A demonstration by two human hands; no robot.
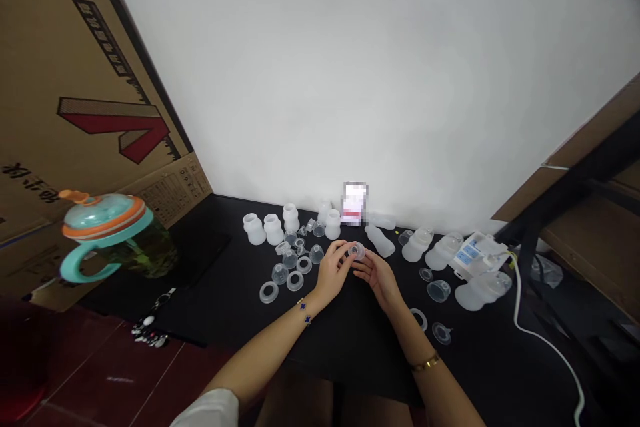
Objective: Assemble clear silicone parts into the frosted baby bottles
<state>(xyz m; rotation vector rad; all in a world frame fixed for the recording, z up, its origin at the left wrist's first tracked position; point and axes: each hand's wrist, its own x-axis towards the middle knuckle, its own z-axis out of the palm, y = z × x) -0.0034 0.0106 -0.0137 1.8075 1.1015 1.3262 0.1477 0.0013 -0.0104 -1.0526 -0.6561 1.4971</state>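
My left hand (334,269) pinches a clear round bottle part (357,251), which looks like a ring with a nipple, between thumb and fingers. On its other side, the fingertips of my right hand (379,277) are closed on the same part. Left of my hands lie several translucent collar rings (269,291) and several clear domed caps (280,273). Several open frosted bottles (255,229) stand behind them. A frosted bottle (380,241) lies on its side just beyond my right hand. To the right are several capped bottles (444,251), a loose clear cap (439,291) and a clear nipple (442,333).
A lit phone (355,203) leans against the white wall (350,80). On the black table (240,320), a large teal-lidded jug (120,240) stands at left beside cardboard boxes (85,93). At right are a white box (480,255), a white cable (537,332) and a dark metal frame.
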